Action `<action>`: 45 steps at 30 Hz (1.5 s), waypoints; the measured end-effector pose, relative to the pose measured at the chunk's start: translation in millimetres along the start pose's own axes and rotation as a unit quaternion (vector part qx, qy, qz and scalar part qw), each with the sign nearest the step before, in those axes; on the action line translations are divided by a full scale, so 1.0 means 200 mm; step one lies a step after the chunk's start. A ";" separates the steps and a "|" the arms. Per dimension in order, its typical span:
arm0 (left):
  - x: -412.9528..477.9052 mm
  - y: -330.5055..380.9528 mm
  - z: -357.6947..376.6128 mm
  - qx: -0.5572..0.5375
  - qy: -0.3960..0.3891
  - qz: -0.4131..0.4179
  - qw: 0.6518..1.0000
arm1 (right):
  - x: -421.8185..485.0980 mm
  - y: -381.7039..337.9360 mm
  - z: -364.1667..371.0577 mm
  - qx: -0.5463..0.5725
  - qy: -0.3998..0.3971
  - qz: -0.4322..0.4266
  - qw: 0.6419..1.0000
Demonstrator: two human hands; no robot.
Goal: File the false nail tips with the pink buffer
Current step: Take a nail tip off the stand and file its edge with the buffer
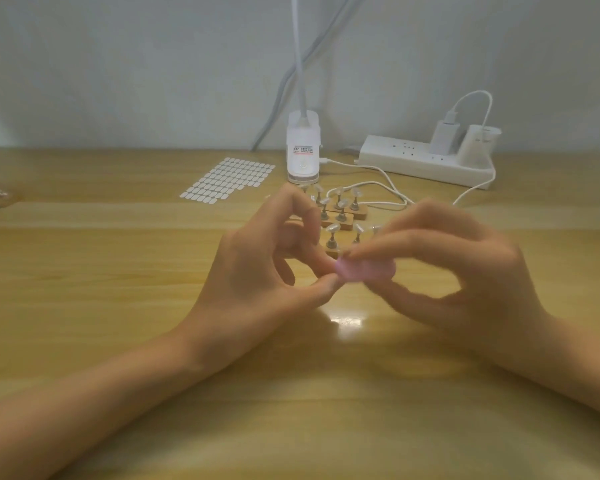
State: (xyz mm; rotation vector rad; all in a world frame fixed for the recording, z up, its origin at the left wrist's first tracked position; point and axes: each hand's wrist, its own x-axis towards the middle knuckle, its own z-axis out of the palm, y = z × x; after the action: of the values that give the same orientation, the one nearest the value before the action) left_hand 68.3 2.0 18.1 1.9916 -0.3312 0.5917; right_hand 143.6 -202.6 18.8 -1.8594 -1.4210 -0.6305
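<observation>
Both forearms reach in over the wooden table point(118, 306) from the near edge. The right hand point(465, 271) pinches the pink buffer point(364, 270) between thumb and fingers, blurred. The left hand point(257, 271) meets it at centre, thumb and forefinger pressed together at the buffer's left end; whether they grip a nail tip cannot be told. Just beyond the hands, false nail tips point(340, 206) stand on small stems in wooden bases. Farther left lies a sticker sheet point(229, 181); at the far edge stand a white lamp base point(303, 150) and a power strip point(426, 161).
</observation>
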 end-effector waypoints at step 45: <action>0.01 -0.02 -0.01 -0.092 -0.050 -0.011 0.994 | 0.01 -0.01 0.00 0.065 -0.017 0.004 0.998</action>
State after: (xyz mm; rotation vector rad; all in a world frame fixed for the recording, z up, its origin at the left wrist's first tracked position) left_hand 71.5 5.1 16.7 1.8485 -0.4099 0.4315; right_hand 141.2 -201.1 19.9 -1.7803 -1.4423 -0.4925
